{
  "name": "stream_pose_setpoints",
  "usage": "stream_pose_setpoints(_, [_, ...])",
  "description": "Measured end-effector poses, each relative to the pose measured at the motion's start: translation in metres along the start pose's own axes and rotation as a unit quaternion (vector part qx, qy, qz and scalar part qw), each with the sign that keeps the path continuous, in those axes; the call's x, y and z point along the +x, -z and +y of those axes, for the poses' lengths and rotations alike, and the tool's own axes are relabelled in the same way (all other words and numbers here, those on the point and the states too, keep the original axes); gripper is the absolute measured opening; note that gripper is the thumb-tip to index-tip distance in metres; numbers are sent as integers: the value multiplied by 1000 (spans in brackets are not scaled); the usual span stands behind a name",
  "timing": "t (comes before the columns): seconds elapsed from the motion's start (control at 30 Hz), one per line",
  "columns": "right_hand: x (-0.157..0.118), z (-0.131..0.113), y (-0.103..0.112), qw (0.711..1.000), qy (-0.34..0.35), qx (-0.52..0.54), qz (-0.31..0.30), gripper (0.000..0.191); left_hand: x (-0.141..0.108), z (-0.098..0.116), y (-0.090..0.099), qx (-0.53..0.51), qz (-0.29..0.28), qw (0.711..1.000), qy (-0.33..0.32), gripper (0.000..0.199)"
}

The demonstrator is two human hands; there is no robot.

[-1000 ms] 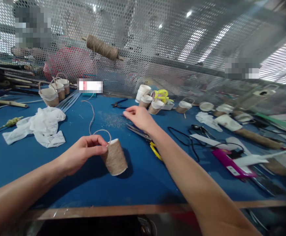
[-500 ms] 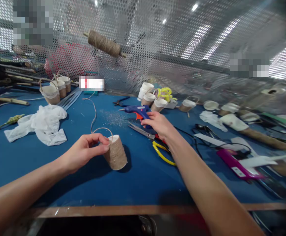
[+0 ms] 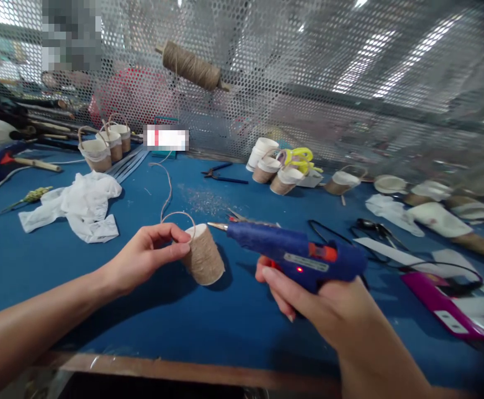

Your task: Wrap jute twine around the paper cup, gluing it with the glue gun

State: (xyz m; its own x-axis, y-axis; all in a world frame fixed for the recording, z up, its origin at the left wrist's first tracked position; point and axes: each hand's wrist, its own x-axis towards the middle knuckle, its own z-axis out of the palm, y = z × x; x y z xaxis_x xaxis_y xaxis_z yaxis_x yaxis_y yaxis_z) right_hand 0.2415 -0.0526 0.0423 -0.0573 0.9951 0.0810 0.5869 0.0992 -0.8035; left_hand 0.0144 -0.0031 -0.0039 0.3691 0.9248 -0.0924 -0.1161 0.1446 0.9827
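Observation:
My left hand (image 3: 154, 254) pinches the twine (image 3: 192, 224) against the rim of a small twine-wrapped cup (image 3: 205, 257), which leans on the blue table. The twine loops over the cup's opening and runs back across the table. In my right hand (image 3: 308, 299) is a blue glue gun (image 3: 287, 249) with a lit red light. Its metal nozzle points left and is close to the cup's upper right side; whether they touch I cannot tell. Scissors, partly hidden, lie behind the gun.
Several cups with handles (image 3: 96, 155) stand at the back left near a white cloth (image 3: 80, 208). Pliers (image 3: 225, 176), more cups (image 3: 286, 180) and a twine spool (image 3: 190, 64) are behind. Cords and a purple power strip (image 3: 449, 305) lie right.
My right hand has lifted the glue gun off the table and brought it nearer, beside the cup. My left hand keeps its hold. The view has shifted slightly.

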Motion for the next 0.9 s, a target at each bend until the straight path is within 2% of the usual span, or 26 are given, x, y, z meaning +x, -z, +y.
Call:
stream_pose_setpoints(0.1, [-4, 12, -1, 992, 64, -93, 48, 21, 2, 0, -2, -3, 17, 1000, -13, 10])
stream_pose_setpoints(0.2, [-4, 25, -3, 978, 134, -147, 58, 31, 3, 1, -4, 7, 29, 999, -17, 11])
stream_pose_setpoints(0.27, [-3, 28, -4, 975, 138, -166, 52, 32, 3, 1, -4, 12, 29, 999, -15, 10])
stream_pose_setpoints(0.53, [-3, 17, -10, 984, 137, -117, 9, 10, 2, 1, -2, 21, 11, 1000, -19, 8])
stream_pose_setpoints(0.77, [-2, 27, -10, 975, 141, -164, 44, 20, 2, 1, -2, 21, 7, 1000, -18, 9])
stream_pose_setpoints(0.9, [-1, 24, -9, 975, 148, -161, 43, 19, 2, 2, -3, 20, 5, 1000, -19, 8])
